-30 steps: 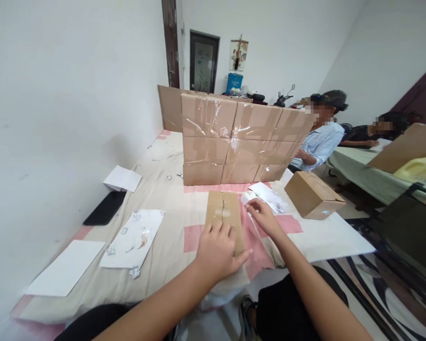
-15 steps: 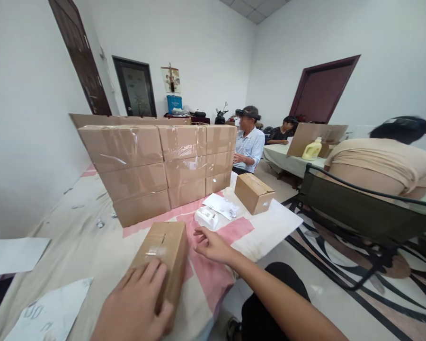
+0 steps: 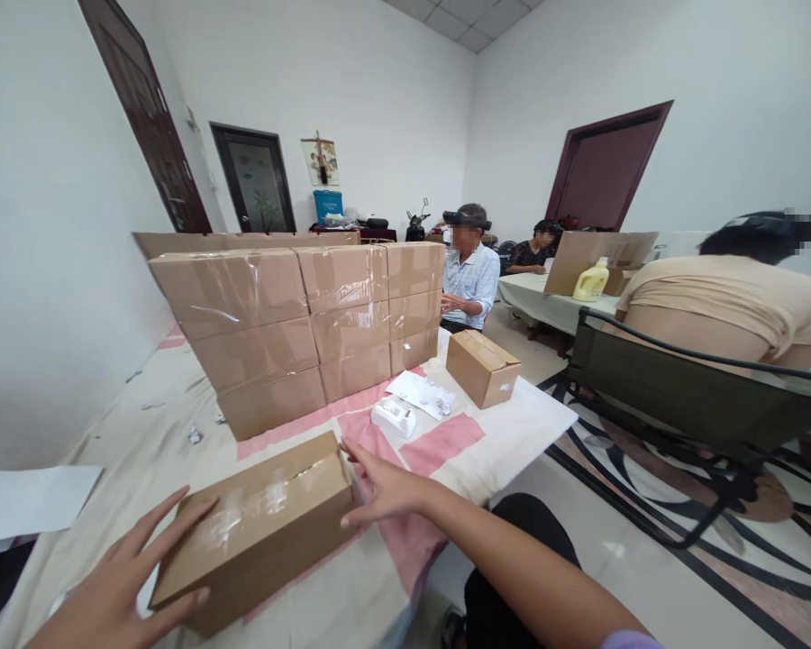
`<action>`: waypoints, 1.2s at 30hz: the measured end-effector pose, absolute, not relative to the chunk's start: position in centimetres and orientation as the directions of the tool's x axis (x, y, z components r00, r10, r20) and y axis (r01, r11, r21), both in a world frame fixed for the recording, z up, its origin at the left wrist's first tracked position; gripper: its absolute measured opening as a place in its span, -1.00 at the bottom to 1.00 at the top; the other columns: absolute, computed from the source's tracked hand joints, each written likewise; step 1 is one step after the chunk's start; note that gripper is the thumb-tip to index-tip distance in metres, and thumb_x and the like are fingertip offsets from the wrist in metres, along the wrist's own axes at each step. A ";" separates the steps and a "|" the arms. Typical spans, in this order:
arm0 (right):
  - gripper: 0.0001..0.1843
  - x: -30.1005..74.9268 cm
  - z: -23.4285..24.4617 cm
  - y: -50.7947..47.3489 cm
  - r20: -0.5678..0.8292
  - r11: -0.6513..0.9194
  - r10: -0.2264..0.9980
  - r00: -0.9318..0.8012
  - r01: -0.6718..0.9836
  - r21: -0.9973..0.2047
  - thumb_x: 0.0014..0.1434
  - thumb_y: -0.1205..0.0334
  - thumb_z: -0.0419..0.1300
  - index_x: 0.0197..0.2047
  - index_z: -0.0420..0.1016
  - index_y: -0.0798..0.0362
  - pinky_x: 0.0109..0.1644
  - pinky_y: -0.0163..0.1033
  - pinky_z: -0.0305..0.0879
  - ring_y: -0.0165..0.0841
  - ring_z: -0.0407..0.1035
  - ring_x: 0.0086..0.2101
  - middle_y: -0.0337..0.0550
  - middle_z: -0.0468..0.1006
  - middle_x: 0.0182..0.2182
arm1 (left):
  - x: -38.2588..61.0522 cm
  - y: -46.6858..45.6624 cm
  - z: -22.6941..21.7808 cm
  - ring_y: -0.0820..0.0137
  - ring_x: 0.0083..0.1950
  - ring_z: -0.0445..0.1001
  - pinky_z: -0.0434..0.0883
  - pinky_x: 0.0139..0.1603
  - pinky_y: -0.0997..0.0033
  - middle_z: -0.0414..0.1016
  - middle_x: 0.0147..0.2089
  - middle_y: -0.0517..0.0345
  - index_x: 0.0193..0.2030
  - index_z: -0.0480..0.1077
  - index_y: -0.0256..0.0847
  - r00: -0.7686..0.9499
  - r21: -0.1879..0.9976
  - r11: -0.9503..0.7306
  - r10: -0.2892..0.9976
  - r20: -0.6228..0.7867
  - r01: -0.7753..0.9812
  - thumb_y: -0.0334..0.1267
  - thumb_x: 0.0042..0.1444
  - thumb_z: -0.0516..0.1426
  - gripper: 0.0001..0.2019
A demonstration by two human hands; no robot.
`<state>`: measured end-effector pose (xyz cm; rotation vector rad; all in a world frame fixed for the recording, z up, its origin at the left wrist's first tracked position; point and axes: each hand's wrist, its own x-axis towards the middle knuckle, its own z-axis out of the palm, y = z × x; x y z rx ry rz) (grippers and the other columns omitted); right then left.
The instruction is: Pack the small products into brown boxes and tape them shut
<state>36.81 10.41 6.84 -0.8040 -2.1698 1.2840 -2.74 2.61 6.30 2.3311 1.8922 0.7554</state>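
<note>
A taped brown cardboard box (image 3: pixel 257 523) lies on the cloth-covered table (image 3: pixel 141 451) close in front of me, turned crosswise. My left hand (image 3: pixel 125 590) presses its near left end with fingers spread. My right hand (image 3: pixel 378 487) rests flat against its right end, fingers stretched out. The box sits between both palms.
A wall of stacked taped boxes (image 3: pixel 297 315) stands behind. A white tape dispenser (image 3: pixel 393 416), paper with small clips (image 3: pixel 423 394) and a single small box (image 3: pixel 483 367) lie to the right. White sheets (image 3: pixel 27 496) lie at left. Three people sit at right, with a dark chair (image 3: pixel 682 397).
The box has been turned from lengthwise to crosswise. My left hand slid to its left end, my right hand moved onto its right end. My view swung right earlier.
</note>
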 end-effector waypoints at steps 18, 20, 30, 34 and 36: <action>0.73 33.7 5.4 11.4 0.175 0.422 0.688 -0.704 0.192 -0.886 -0.44 -0.04 0.66 0.56 -0.40 -0.17 0.50 -0.01 -0.14 -0.02 -0.17 0.45 0.11 -0.10 0.45 | -4.9 3.0 7.0 -0.10 0.47 0.20 0.18 0.43 -0.13 0.05 0.54 0.40 0.15 0.50 0.36 0.141 0.537 -0.233 0.968 0.206 0.811 0.23 -0.06 0.31 -0.43; 0.66 33.9 5.6 11.1 0.229 0.459 0.677 -0.699 0.157 -0.874 -0.44 -0.02 0.66 0.55 -0.28 -0.17 0.48 -0.04 -0.08 -0.05 -0.07 0.42 0.08 -0.01 0.40 | -3.9 2.6 7.2 -0.10 0.46 0.21 0.13 0.45 -0.15 0.10 0.52 0.39 0.10 0.53 0.36 0.106 0.579 -0.232 0.964 0.243 0.782 0.30 -0.11 0.31 -0.43; 0.49 35.9 6.2 10.5 0.299 0.518 0.667 -0.682 0.137 -0.844 -0.39 0.01 0.65 0.49 -0.10 -0.12 0.42 -0.04 0.08 -0.06 0.09 0.35 0.07 0.12 0.32 | -1.5 2.7 7.5 -0.14 0.40 0.31 0.19 0.41 -0.19 0.25 0.46 0.26 -0.01 0.62 0.26 0.101 0.590 -0.287 0.939 0.328 0.755 0.36 -0.18 0.32 -0.43; 0.49 36.8 6.1 10.4 0.311 0.523 0.664 -0.681 0.125 -0.843 -0.37 0.02 0.65 0.49 -0.12 -0.10 0.42 -0.04 0.09 -0.05 0.08 0.36 0.08 0.11 0.34 | -0.8 2.8 7.6 -0.11 0.41 0.30 0.22 0.42 -0.11 0.25 0.45 0.15 -0.02 0.63 0.20 0.120 0.597 -0.291 0.943 0.310 0.748 0.31 -0.19 0.35 -0.43; 0.48 37.2 6.0 10.3 0.308 0.520 0.663 -0.683 0.123 -0.846 -0.35 0.02 0.64 0.50 -0.14 -0.11 0.41 -0.05 0.11 -0.05 0.09 0.36 0.09 0.09 0.35 | -0.2 2.6 7.8 -0.12 0.41 0.31 0.20 0.42 -0.13 0.27 0.45 0.13 -0.03 0.64 0.17 0.105 0.604 -0.290 0.941 0.322 0.743 0.35 -0.19 0.33 -0.41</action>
